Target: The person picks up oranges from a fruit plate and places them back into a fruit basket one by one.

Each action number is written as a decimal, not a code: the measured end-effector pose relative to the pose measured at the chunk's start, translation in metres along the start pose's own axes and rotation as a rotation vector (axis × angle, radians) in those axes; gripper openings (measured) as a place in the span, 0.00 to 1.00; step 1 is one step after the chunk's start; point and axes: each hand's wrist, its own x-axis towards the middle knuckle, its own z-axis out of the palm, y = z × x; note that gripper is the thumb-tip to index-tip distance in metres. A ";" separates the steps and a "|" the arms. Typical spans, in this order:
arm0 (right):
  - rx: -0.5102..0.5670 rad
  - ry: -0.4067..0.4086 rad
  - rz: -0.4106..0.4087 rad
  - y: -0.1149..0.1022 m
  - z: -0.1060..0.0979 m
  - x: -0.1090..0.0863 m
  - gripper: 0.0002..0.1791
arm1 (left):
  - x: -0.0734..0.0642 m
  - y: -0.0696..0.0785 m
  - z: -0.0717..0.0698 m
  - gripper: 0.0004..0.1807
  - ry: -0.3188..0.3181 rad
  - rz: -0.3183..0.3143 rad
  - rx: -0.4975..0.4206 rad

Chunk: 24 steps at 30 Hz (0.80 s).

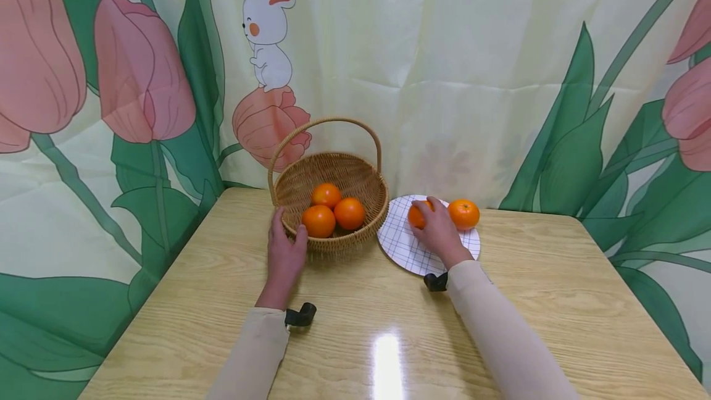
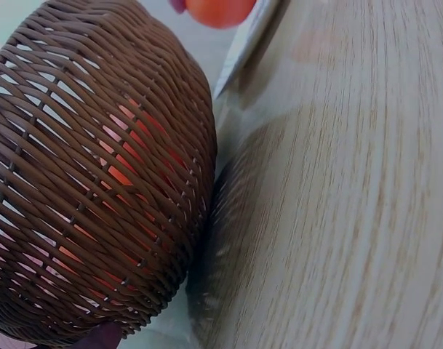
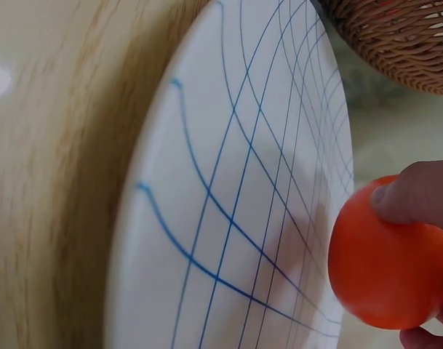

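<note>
Work is looking partway along, three oranges (image 1: 319, 221) lying in the mid-frame basket (image 1: 344, 166), the left hand (image 1: 287, 249) resting against it with spread fingers, while right of centre the right hand (image 1: 442, 234) is pinching another orange (image 1: 416, 215) over the plate (image 1: 400, 236) and a fifth (image 1: 464, 215) is sitting alongside.

The plate (image 1: 399, 245) is done in white with a thin blue grid, basket (image 1: 344, 168) is woven in tan-brown, the fruit (image 1: 421, 215) is all coloured super bright orange, table (image 1: 344, 301) is streaked with pale wood grain, and the cream curtain (image 1: 461, 79) is printed with pink tulips (image 1: 144, 73), green leaves (image 1: 569, 162) and a white bunny (image 1: 269, 23).
</note>
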 end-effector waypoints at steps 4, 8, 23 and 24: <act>-0.008 0.002 0.000 -0.002 -0.001 -0.001 0.32 | 0.000 0.001 0.000 0.36 -0.005 0.003 -0.008; -0.001 0.010 -0.008 -0.006 -0.004 -0.001 0.33 | 0.001 0.002 -0.001 0.37 -0.010 0.003 -0.022; 0.019 0.099 -0.093 -0.022 -0.016 -0.005 0.33 | 0.000 0.003 -0.001 0.37 -0.017 0.001 -0.017; 0.023 0.105 -0.094 -0.024 -0.017 -0.006 0.33 | 0.000 0.003 -0.001 0.37 -0.015 0.001 -0.012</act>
